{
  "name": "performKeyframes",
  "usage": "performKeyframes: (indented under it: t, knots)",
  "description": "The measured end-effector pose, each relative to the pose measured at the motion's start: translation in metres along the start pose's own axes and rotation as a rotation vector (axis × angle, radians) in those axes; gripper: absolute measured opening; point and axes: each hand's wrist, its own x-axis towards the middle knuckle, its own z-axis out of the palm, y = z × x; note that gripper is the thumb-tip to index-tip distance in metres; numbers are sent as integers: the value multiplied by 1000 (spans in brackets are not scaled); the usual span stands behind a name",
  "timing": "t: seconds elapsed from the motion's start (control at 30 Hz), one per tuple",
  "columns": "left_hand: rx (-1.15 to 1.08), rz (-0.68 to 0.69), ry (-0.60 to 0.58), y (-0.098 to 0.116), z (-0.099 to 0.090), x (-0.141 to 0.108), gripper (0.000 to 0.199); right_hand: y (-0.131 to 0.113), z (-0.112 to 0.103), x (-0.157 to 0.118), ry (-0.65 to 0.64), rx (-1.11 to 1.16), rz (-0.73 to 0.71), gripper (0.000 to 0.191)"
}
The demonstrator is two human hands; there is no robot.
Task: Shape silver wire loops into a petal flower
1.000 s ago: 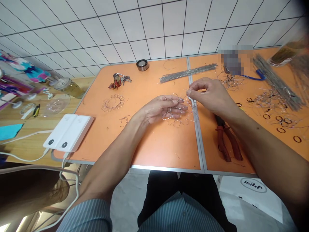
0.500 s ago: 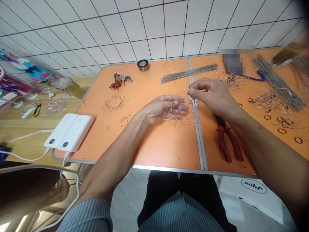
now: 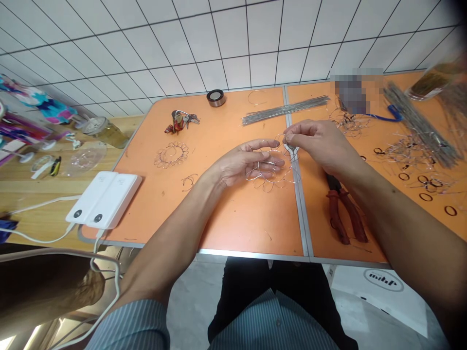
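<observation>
Between my two hands is a thin wire ring bent into petal-like loops (image 3: 269,184), held above the orange table. My left hand (image 3: 248,159) supports its left side, thumb over the wire and the other fingers behind it, slightly spread. At the ring's upper right, my right hand (image 3: 314,141) pinches a piece of the wire between thumb and fingertips. Pliers with red handles (image 3: 339,216) lie under my right forearm, their jaws partly hidden. A similar looped wire ring (image 3: 171,155) lies flat on the table to the left.
Straight wires (image 3: 286,110) lie in a bundle across the table's metal seam. Behind are a roll of tape (image 3: 216,98) and keys (image 3: 181,121). White power banks (image 3: 104,199) with cables sit at the left edge. Wire scraps (image 3: 397,148) and small dark rings (image 3: 450,211) lie right.
My left index finger has shifted slightly up along the wire ring. My right hand stays pinched at nearly the same spot.
</observation>
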Motion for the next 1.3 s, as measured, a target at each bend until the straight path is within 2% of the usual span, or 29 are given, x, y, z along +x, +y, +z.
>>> performKeyframes:
  t: [0.17, 1.0, 1.3]
  knots:
    - [-1, -7, -3, 0, 0, 0, 39, 1, 0, 0, 13, -24, -42, 12]
    - [-2, -12, 35, 3, 4, -3, 32, -3, 2, -2, 15, -52, -20, 8]
    - [-27, -23, 32, 3, 3, -2, 32, -6, 2, -3, 4, -58, 8, 12]
